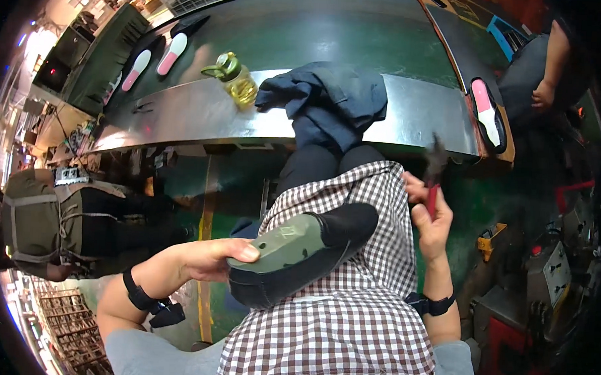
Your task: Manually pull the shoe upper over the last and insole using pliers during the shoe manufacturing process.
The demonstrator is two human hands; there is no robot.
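In my left hand (pixel 207 258) is a shoe last (pixel 286 244) of green plastic with a black shoe upper (pixel 276 280) around it. My thumb presses on the green top while the fingers go out of sight beneath. The shoe lies tilted over my checked apron (pixel 328 329), its narrower black end pointing up and right. To the right of my lap, my right hand (pixel 436 227) grips a pair of pliers (pixel 436 168) by red handles, dark jaws pointing up. The jaws look slightly blurred, and nothing shows between them.
A green conveyor (pixel 307 33) with a steel edge (pixel 417 115) runs ahead. On the edge stand a yellow-green bottle (pixel 241 91) and a navy cloth (pixel 331 95). Shoes with pink-and-white soles (pixel 172 53) lie left; another shoe (pixel 486 115) lies right. Co-workers (pixel 543 95) are on both sides.
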